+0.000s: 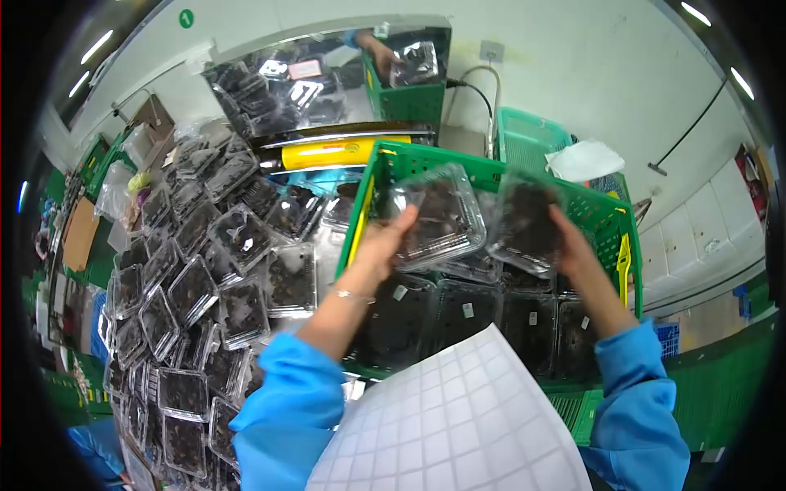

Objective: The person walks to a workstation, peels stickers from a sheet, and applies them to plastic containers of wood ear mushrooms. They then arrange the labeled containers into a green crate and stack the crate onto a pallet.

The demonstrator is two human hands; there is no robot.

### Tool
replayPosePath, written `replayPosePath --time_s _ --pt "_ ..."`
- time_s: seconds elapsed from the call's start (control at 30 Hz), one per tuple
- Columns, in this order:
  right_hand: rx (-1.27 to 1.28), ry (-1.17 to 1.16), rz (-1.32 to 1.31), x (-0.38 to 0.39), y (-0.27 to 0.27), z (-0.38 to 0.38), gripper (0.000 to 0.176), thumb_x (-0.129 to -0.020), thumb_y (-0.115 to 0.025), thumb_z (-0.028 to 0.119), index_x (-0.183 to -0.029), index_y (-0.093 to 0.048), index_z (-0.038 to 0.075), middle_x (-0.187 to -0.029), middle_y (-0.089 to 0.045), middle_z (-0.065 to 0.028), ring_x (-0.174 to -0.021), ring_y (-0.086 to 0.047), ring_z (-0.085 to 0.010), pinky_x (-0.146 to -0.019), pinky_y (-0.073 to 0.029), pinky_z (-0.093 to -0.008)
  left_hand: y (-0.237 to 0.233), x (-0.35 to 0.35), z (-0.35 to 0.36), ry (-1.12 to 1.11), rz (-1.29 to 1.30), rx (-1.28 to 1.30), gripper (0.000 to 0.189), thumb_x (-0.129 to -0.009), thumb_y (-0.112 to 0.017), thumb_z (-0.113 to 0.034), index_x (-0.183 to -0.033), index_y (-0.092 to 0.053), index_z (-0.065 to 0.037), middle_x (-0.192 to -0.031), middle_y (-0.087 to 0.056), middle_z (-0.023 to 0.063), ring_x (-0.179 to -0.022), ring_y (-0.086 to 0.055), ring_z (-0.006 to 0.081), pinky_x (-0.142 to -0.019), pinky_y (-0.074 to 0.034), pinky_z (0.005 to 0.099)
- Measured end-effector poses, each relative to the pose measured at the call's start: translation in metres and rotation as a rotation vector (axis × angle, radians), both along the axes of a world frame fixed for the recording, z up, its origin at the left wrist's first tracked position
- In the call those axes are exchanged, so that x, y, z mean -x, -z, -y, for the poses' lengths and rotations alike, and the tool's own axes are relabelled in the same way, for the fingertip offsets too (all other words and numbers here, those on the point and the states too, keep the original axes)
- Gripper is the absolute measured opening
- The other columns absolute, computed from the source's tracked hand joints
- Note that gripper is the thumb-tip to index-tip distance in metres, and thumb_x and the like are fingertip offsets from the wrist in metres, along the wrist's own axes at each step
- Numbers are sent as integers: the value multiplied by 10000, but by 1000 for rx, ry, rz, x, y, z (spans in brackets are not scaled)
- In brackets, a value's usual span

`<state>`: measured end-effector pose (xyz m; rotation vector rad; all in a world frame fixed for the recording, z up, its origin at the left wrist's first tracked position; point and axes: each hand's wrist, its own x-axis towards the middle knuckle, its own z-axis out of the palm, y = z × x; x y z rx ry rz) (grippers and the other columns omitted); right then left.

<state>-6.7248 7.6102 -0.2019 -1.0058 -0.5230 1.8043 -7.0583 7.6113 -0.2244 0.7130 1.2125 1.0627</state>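
Note:
Over a green crate (491, 168), my left hand (381, 244) grips a clear plastic box (438, 214) with dark contents by its left side. My right hand (571, 239) holds another clear box (526, 222), tilted and slightly blurred, by its right edge. The two boxes are close together. Beneath them, labelled clear boxes (467, 311) with dark contents stand in a row inside the crate. A white sheet with a grid of labels (458, 417) lies in front of the crate, between my blue sleeves.
Many clear boxes (190, 292) are heaped left of the crate. Behind them lies a yellow-and-black roller-like object (340, 152) below a mirror-like panel (348, 98). A light green basket (524, 135) and a white cloth (584, 160) are behind the crate. A blue sleeve (98, 448) shows at lower left.

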Motion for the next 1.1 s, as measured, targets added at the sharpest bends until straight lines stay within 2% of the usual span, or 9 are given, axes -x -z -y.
replayPosePath --time_s 0.17,0.23,0.33,0.43,0.53,0.63,0.83,0.93,1.1 --pt "21 15 318 -72 -23 12 475 -857 -528 365 -1188 -483 29 -1164 -545 -84 -1044 -528 -217 -915 -390 -334 -60 7 32 52 -1047 -278 607 -755 -643 -165 -1195 -314 93 -940 -577 240 -848 -583 357 -766 -474 409" --pt "-82 -6 511 -66 7 12 494 -859 -523 364 -1198 -474 7 -1176 -534 -106 -1063 -511 -217 -927 -366 -315 -52 -14 37 -20 -1434 -900 707 -654 -682 -105 -1248 -314 -3 -1267 -323 252 -1155 -351 404 -947 -319 476" --pt "-272 66 1550 -48 58 6 656 -841 -530 385 -1316 -298 -4 -1329 -322 -210 -1209 -317 -342 -1002 -231 -398 -13 -29 52 301 -1444 -944 586 -803 -510 -404 -1300 -344 -141 -1332 -312 178 -1227 -293 373 -976 -202 579" --pt "-810 96 2056 -8 33 18 686 -821 -550 346 -1333 -250 3 -1335 -284 -227 -1230 -263 -395 -1009 -187 -460 -37 13 34 366 -1701 -981 523 -809 -510 -319 -1284 -382 -143 -1264 -439 120 -1213 -339 332 -1011 -187 534" --pt "-1142 -438 1627 67 -28 37 791 -715 -649 357 -1329 -271 29 -1355 -263 -201 -1257 -243 -351 -1010 -185 -467 -44 28 39 444 -1674 -978 541 -768 -546 -278 -1252 -411 -76 -1269 -424 117 -1220 -334 313 -998 -198 554" --pt "-1293 -663 1894 105 -5 38 776 -685 -659 400 -1299 -332 56 -1351 -303 -166 -1256 -265 -336 -1026 -156 -496 -35 -4 56 441 -1239 -1138 560 -786 -549 -365 -1254 -414 -87 -1324 -367 107 -1265 -253 326 -1007 -175 566" --pt "-1077 -603 2110 78 -15 52 644 -713 -616 273 -1272 -371 68 -1316 -366 -135 -1254 -294 -289 -1033 -144 -493 12 -28 48 807 -1791 -1020 712 -727 -616 -394 -1316 -349 -96 -1344 -355 95 -1311 -158 336 -1028 -126 552" --pt "-1062 -411 1847 113 -48 38 537 -720 -575 107 -1232 -421 55 -1259 -421 -144 -1214 -356 -296 -1021 -220 -426 -10 -10 40 759 -1313 -948 824 -664 -685 -361 -1326 -306 -49 -1334 -338 176 -1288 -211 364 -1039 -146 520" --pt "-889 -769 742 288 -101 17 442 -781 -551 50 -1204 -432 -5 -1173 -484 -135 -1106 -454 -196 -901 -387 -324 -80 158 71 -211 -1296 -898 448 -623 -665 -143 -1035 -528 -31 -992 -538 164 -952 -496 329 -809 -397 428"
